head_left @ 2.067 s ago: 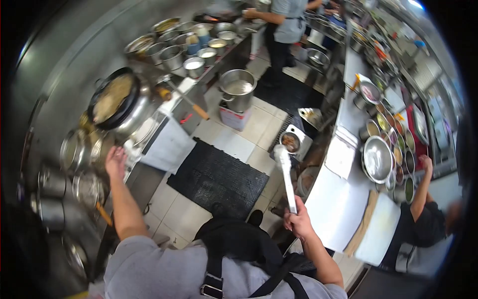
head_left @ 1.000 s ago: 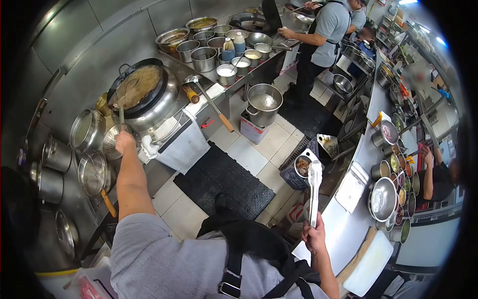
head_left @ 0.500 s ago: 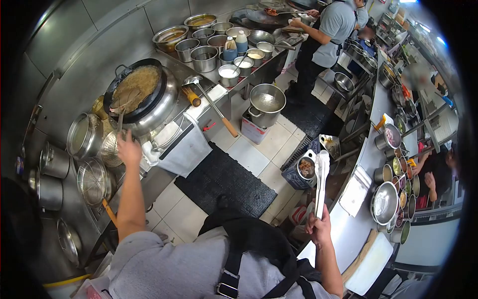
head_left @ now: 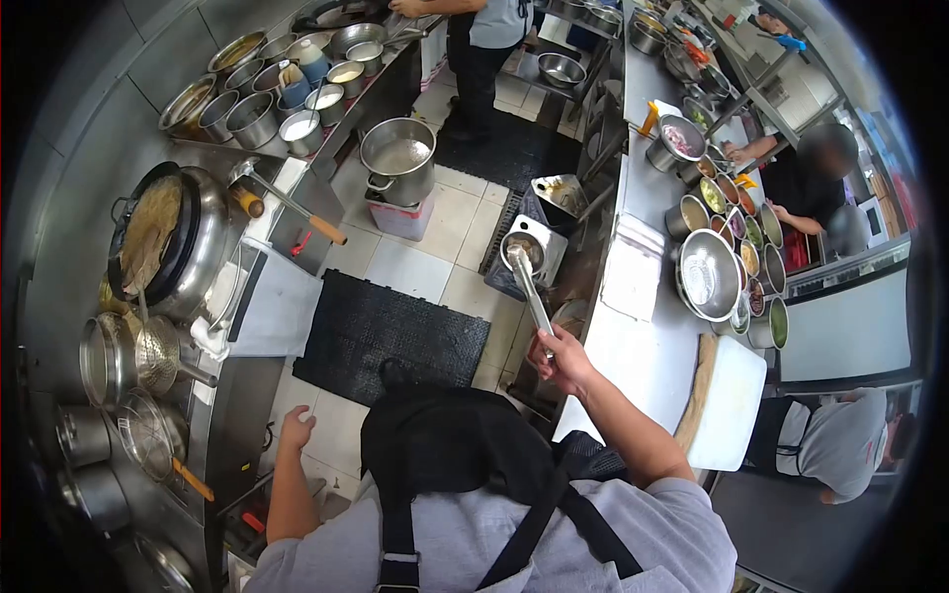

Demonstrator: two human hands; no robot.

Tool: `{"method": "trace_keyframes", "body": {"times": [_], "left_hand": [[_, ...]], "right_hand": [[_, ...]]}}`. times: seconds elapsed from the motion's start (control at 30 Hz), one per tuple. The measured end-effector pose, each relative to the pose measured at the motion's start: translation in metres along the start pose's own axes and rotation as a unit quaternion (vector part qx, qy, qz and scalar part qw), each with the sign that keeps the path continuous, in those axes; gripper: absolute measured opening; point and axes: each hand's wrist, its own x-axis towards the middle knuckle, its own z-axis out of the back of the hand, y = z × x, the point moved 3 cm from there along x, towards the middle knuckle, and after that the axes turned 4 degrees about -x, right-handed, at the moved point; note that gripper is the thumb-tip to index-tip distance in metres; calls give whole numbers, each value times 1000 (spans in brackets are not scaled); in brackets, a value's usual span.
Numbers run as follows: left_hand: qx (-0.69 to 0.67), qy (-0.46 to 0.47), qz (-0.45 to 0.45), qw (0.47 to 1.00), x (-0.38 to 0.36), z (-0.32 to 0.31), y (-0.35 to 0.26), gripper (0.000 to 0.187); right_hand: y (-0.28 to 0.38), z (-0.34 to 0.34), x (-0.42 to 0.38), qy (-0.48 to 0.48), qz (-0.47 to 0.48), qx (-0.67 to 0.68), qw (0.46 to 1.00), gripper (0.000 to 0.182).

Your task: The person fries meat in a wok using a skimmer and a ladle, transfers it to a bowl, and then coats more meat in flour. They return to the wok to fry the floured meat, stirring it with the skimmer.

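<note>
My right hand (head_left: pixel 561 360) grips a pair of metal tongs (head_left: pixel 535 301) by the handle end. Their tips reach over a small round metal pot (head_left: pixel 539 241) with pieces of food in it, overlapping its contents in this view. My left hand (head_left: pixel 297 428) hangs in the air beside the cooking counter, holding nothing, its fingers loosely bent and apart. Up and left of it, a wok (head_left: pixel 185 237) of bubbling oil sits on the stove. A metal-handled utensil (head_left: pixel 143 301) leans out of the oil over a perforated skimmer (head_left: pixel 158 356).
A large pot (head_left: pixel 397 163) stands on a box in the aisle, beyond a black floor mat (head_left: pixel 386 331). A ladle (head_left: pixel 297 205) lies on the stove ledge. At right, a steel counter (head_left: pixel 623 361) carries bowls and a white cutting board (head_left: pixel 730 405). Other people work further off.
My left hand has left the utensil in the wok and drawn back toward my body. The tongs have gone from pointing up to reaching over the small pot. My view has turned right.
</note>
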Motion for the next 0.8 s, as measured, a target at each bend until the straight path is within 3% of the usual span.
{"method": "trace_keyframes", "body": {"times": [0.03,0.1,0.2,0.23,0.27,0.37,0.43,0.47,0.53,0.6,0.67,0.7,0.77,0.8], "left_hand": [[2,0,5,1000,2,7,16,46],[-60,-85,16,994,23,24,62,43],[-144,-25,83,986,39,42,62,42],[-138,-16,80,987,44,46,58,42],[-157,16,103,982,48,44,52,45],[-203,68,142,966,60,37,31,51],[-267,59,182,944,80,35,46,68],[-265,63,183,945,91,32,60,68],[-264,-20,257,929,112,35,90,79],[-299,-37,290,908,127,46,107,87],[-425,-146,385,806,141,54,120,88],[-431,-148,387,802,160,57,131,88],[-541,-135,301,774,196,58,147,89],[-558,-129,297,764,202,65,128,87]], "right_hand": [[-5,2,5,0,-8,8,1000,31],[-14,3,15,-7,-31,26,999,33],[-26,7,42,-31,-57,-16,998,31],[-30,12,54,-39,-61,-33,997,46],[-31,13,63,-47,-61,-28,997,46],[-22,4,82,-69,-58,-73,993,83],[-13,-10,92,-78,-39,-86,992,81],[-8,-18,96,-81,-22,-106,991,79],[3,-39,103,-92,-19,-116,989,73],[10,-53,119,-106,7,-168,980,65],[19,-67,131,-117,20,-201,972,56],[26,-75,135,-104,25,-231,967,56],[44,-94,138,-90,29,-274,957,54],[49,-99,146,-86,28,-280,956,54]]}}
